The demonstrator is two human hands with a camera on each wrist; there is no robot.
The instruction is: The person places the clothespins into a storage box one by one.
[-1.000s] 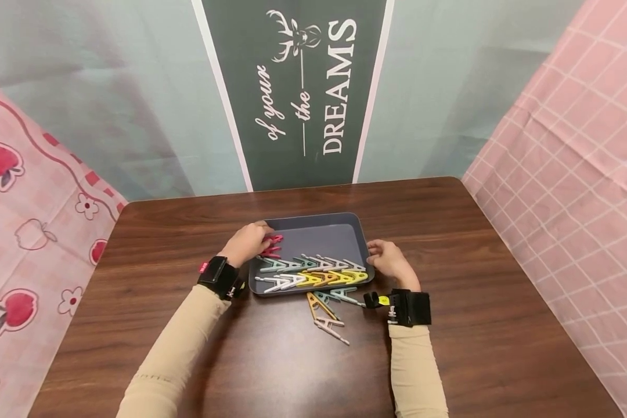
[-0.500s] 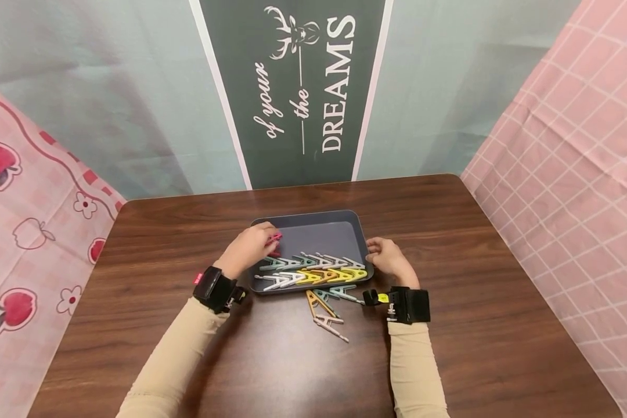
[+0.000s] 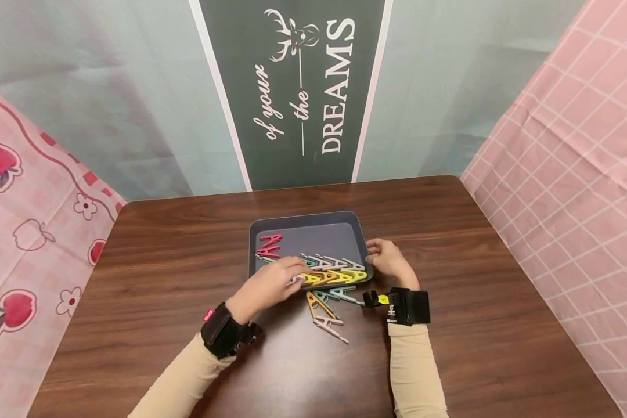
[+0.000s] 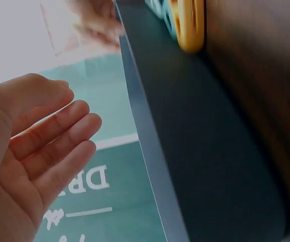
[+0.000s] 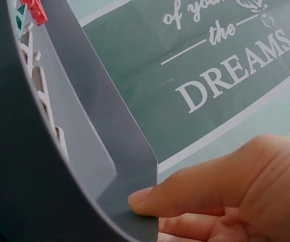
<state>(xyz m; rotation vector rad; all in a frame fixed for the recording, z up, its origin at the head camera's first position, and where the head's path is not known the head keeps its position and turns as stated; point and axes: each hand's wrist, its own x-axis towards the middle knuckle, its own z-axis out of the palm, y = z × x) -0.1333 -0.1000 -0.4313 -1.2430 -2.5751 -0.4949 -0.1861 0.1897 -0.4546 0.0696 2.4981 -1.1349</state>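
A grey tray [image 3: 319,235] holds rows of plastic clothespins. Two red clothespins [image 3: 269,246] lie at its left end, and yellow clothespins [image 3: 339,276] line the front beside pale grey ones [image 3: 339,263]. My left hand [image 3: 269,285] hovers over the tray's front left part, hiding the clothespins beneath; in the left wrist view its fingers are loosely bent with nothing between them. At the right wall, my right hand [image 3: 389,260] grips the tray, thumb [image 5: 145,200] on the inner side and fingers outside.
In front of the tray, loose clothespins lie on the brown table [image 3: 475,278]: an orange one [image 3: 312,305], blue-green ones [image 3: 345,294] and a pale pink one [image 3: 330,328]. Patterned curtains [image 3: 564,162] stand around the table's back and sides.
My left hand has left the red clothespins and moved toward me and right, over the tray's front. The red clothespins now lie uncovered. The right hand stays at the tray.
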